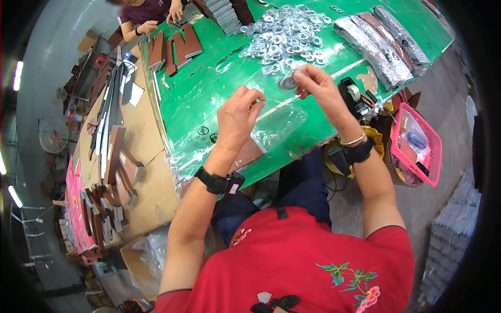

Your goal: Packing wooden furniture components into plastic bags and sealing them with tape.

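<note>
My left hand [237, 116] hovers over the green table [209, 73], its fingers pinched on the edge of a clear plastic bag [271, 122] that lies near the front edge. My right hand [318, 88] is raised a little further out and pinches a small metal ring part in a tiny clear packet [288, 80]. Just beyond it lies a heap of several similar bagged metal rings [284, 34]. Both wrists wear black bands.
Silver-wrapped long packs [381, 39] lie at the table's right end. A black tape dispenser [352, 94] sits at the edge, a pink basket [417, 148] below it. Brown flat pieces [175, 47] and cardboard [146, 141] lie left. Another person [148, 13] works at the far end.
</note>
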`<state>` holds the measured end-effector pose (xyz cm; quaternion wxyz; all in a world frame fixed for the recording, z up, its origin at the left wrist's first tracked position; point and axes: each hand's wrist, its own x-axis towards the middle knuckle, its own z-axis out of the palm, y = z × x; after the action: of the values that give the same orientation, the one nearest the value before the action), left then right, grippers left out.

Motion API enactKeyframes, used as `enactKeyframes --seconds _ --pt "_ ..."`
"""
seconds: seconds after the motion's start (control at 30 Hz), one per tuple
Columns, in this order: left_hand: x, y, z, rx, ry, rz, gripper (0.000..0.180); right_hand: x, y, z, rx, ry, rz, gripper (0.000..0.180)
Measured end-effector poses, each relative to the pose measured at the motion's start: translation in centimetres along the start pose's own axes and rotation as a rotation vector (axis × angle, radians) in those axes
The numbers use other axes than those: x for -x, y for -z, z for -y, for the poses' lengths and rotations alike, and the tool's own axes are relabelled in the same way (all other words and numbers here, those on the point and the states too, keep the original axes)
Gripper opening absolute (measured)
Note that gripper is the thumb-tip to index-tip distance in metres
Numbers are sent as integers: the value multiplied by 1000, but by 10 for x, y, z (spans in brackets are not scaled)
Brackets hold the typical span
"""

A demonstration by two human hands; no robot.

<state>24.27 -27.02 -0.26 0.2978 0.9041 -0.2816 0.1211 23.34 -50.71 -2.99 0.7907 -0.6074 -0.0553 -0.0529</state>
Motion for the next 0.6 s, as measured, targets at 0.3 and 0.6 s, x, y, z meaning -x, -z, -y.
enactKeyframes --seconds 0.3,0.6 --pt "-2 18 -8 -35 -156 -52 13 -67 -48 -27 551 -338 789 21" --pt "56 69 4 39 -21 -150 31 -69 -87 -84 160 -448 1057 37"
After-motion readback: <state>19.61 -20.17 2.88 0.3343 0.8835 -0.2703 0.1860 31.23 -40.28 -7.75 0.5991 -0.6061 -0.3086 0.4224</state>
